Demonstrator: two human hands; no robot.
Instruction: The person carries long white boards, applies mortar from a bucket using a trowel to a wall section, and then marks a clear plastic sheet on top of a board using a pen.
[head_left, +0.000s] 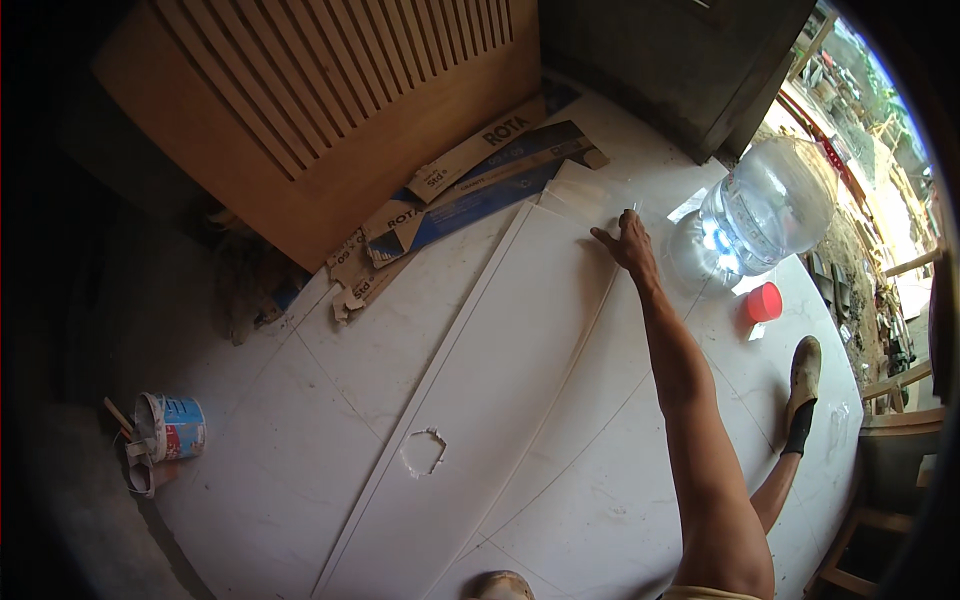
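Note:
A long white panel [520, 330] lies slantwise on the floor, with a raised lip along its left edge. Toward its near end is a rough-edged round hole [424, 453]. My right hand [632, 245] reaches out over the far right side of the panel, thumb spread away from the fingers. I can make out nothing held in it, though its fingertips are small and partly unclear. Clear plastic sheeting [580, 190] lies by the panel's far end, just left of the hand. My left hand is out of view.
Right of my hand lies a large clear plastic bottle [765, 210], with a red cup [764, 302] nearer. Torn cardboard [480, 185] rests beneath a slatted wooden panel [330, 110]. A stained bucket [175, 428] stands at left. My shoes [804, 370] flank the white panel's right side and near end.

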